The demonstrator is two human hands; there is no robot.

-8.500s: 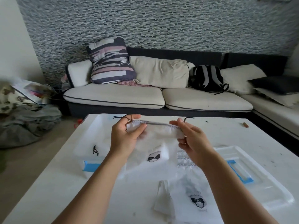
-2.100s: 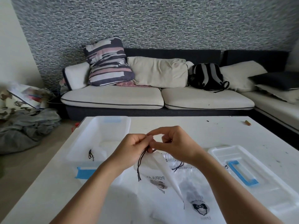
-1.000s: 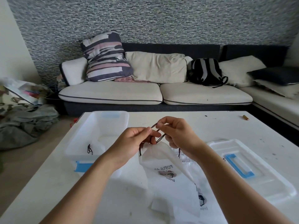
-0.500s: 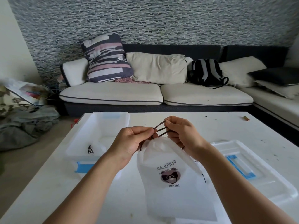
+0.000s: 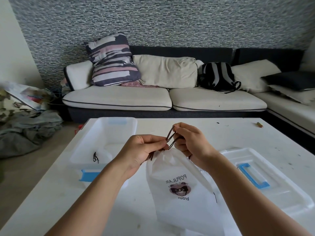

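Pointing mouth-up, the white pouch (image 5: 179, 189) hangs lengthwise from its pinched drawstring (image 5: 171, 136).

- The left hand (image 5: 142, 150) pinches the gathered neck of a white drawstring pouch (image 5: 180, 188).
- The right hand (image 5: 190, 143) pinches the dark drawstring (image 5: 171, 136), whose loops run taut between both hands.
- The pouch hangs above the white table (image 5: 51, 193).
- A clear bin (image 5: 109, 133) sits left; its lid (image 5: 265, 183) lies right.

Desk (image 5: 51, 193): tub (image 5: 85, 147) at left, lid (image 5: 272, 193) at right, drawstring bag (image 5: 179, 201) between them near the front; sofa (image 5: 119, 99) behind, backpack (image 5: 216, 77) on it; clothes heap (image 5: 25, 133) on floor, left.
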